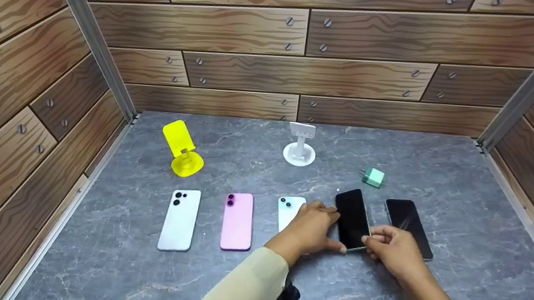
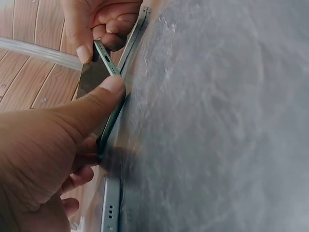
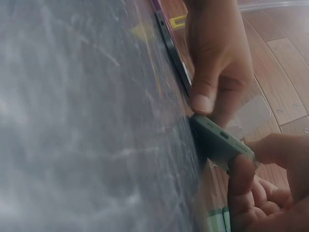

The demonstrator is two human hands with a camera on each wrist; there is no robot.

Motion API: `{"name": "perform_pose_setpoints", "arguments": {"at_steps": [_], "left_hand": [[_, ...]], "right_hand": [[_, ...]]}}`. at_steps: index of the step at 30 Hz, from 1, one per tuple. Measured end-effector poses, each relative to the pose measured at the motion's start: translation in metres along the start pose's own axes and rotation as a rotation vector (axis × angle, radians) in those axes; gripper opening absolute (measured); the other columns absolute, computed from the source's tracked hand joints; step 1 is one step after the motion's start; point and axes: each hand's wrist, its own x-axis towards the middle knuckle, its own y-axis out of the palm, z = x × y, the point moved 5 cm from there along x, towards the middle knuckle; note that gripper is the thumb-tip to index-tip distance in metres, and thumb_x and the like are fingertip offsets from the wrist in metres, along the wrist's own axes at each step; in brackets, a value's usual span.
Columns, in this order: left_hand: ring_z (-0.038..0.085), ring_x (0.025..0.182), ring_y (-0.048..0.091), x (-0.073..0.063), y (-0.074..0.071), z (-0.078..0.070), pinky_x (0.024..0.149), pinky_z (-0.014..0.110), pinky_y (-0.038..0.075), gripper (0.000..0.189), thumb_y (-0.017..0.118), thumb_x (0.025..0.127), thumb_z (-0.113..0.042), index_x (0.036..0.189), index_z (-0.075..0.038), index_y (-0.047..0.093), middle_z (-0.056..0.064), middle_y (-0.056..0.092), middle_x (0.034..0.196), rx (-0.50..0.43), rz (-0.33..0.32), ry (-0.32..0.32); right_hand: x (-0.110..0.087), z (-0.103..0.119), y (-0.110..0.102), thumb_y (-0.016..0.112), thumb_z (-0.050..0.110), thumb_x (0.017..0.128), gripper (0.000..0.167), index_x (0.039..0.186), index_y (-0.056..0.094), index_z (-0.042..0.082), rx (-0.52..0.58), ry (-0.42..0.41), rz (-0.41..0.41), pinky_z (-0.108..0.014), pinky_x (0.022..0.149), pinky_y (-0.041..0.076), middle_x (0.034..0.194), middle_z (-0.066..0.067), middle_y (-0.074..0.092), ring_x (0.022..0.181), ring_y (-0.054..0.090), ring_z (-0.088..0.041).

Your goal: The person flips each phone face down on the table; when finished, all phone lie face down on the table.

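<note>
A smartphone (image 1: pixel 351 220) with a dark screen and a green frame is held between both hands, screen up. My left hand (image 1: pixel 311 229) grips its left side, thumb at the lower left corner. With thumb and fingers, my right hand (image 1: pixel 393 248) pinches the lower right corner. Seen from the right wrist, the phone's green bottom edge (image 3: pixel 224 136) slants, the right-hand corner farther off the table. A pale blue phone (image 1: pixel 285 214) lies back up, partly hidden by the left hand. Beside the right hand lies another dark-screened phone (image 1: pixel 410 223).
Farther left lie a pink phone (image 1: pixel 237 222) and a white phone (image 1: pixel 179 222), backs up. A yellow phone stand (image 1: pixel 187 164), a white phone stand (image 1: pixel 299 154) and a green charger plug (image 1: pixel 373 177) stand behind the row. Wood-patterned walls (image 1: pixel 238 31) enclose the grey table (image 1: pixel 106 271).
</note>
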Motion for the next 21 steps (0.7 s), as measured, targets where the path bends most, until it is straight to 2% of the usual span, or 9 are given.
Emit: {"name": "perform_pose_setpoints", "arguments": {"at_steps": [4,6,10,13,16,18,21], "left_hand": [[0.017,0.139,0.057,0.001,-0.004,0.000,0.119,0.034,0.043,0.073,0.070,0.099,-0.066,0.154,-0.018,0.065,-0.006,0.066,0.154,-0.104,-0.043,-0.032],[0.018,0.138,0.059,0.002,-0.008,0.001,0.120,0.035,0.043,0.068,0.066,0.104,-0.061,0.155,-0.017,0.063,-0.005,0.069,0.150,-0.155,-0.084,-0.062],[0.019,0.128,0.064,0.004,-0.018,0.000,0.116,0.034,0.048,0.065,0.064,0.108,-0.054,0.160,-0.017,0.058,-0.002,0.079,0.128,-0.224,-0.168,-0.128],[0.022,0.125,0.067,0.005,-0.025,-0.001,0.113,0.035,0.051,0.066,0.064,0.108,-0.053,0.164,-0.017,0.053,-0.001,0.079,0.121,-0.268,-0.214,-0.189],[0.024,0.127,0.068,0.006,-0.030,-0.001,0.113,0.037,0.053,0.069,0.063,0.109,-0.054,0.166,-0.018,0.048,-0.003,0.079,0.126,-0.337,-0.246,-0.244],[0.026,0.130,0.068,0.006,-0.033,0.000,0.114,0.039,0.053,0.071,0.062,0.109,-0.054,0.168,-0.018,0.045,-0.004,0.079,0.131,-0.379,-0.259,-0.266],[0.027,0.130,0.068,0.007,-0.036,0.002,0.113,0.041,0.054,0.072,0.059,0.110,-0.056,0.168,-0.017,0.044,-0.001,0.080,0.128,-0.403,-0.270,-0.275]], "right_hand": [[-0.003,0.004,-0.001,0.080,0.003,0.094,0.032,0.120,0.071,-0.013,-0.039,-0.024,-0.061,-0.022,0.060,0.057,0.084,0.002,0.077,0.065,0.066,-0.008],[-0.005,0.008,-0.002,0.081,0.004,0.093,0.029,0.117,0.074,-0.010,-0.103,-0.056,-0.099,-0.021,0.060,0.056,0.086,0.000,0.078,0.067,0.065,-0.005],[-0.012,0.017,-0.004,0.083,0.009,0.092,0.023,0.112,0.079,-0.002,-0.264,-0.143,-0.175,-0.015,0.065,0.054,0.092,-0.005,0.081,0.072,0.067,0.000],[-0.015,0.024,-0.003,0.084,0.009,0.090,0.021,0.110,0.081,0.001,-0.342,-0.224,-0.210,-0.012,0.067,0.053,0.093,-0.006,0.082,0.073,0.067,0.001],[-0.020,0.030,0.000,0.085,0.006,0.088,0.019,0.107,0.083,0.004,-0.402,-0.323,-0.239,-0.012,0.066,0.052,0.089,-0.003,0.081,0.071,0.064,0.002],[-0.023,0.033,0.002,0.086,0.004,0.086,0.019,0.105,0.084,0.007,-0.442,-0.397,-0.260,-0.012,0.064,0.050,0.085,0.001,0.080,0.069,0.062,0.002],[-0.027,0.037,0.006,0.088,0.001,0.082,0.022,0.102,0.085,0.010,-0.490,-0.507,-0.290,-0.012,0.061,0.047,0.080,0.006,0.077,0.067,0.059,0.002]]}}
